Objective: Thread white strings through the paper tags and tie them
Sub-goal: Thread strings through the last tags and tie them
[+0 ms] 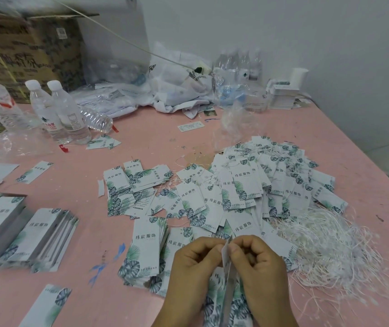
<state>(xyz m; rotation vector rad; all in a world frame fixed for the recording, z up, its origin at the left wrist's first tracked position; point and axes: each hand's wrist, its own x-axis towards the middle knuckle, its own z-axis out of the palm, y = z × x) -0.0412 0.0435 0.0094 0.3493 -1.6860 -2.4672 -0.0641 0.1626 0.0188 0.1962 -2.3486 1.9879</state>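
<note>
The pink desk (141,142) fills the view, running back to a pale wall. Back left stands a big cardboard box (28,50), and beside it a heap of crumpled plastic bags (179,88) sprawls along the far edge. Right of centre, a wide mound of paper tags (271,182) with leaf prints lies scattered, many with strings tangled among them. Just right of that mound, a loose pile of white strings (330,246) spreads towards the near right edge. At the left, neat stacks of tags (37,234) lie in a row, slightly blurred. Another stack of tags (145,249) sits near the middle, just left of the hands. Upright water bottles (59,109) stand at the far left, with one clear bottle (96,120) lying on its side next to them. A shrink-wrapped pack of bottles (238,64) stands at the back.

Down front, both hands meet over the tags. The left hand (193,267) has its fingers curled, thumb and forefinger pinching the top of one tag (227,272), seen edge-on and held upright between the two hands. The right hand (257,263) is curled as well, its grip pressed against the tag's upper edge from the other side. Whether a string is in its fingertips, I cannot tell.
</note>
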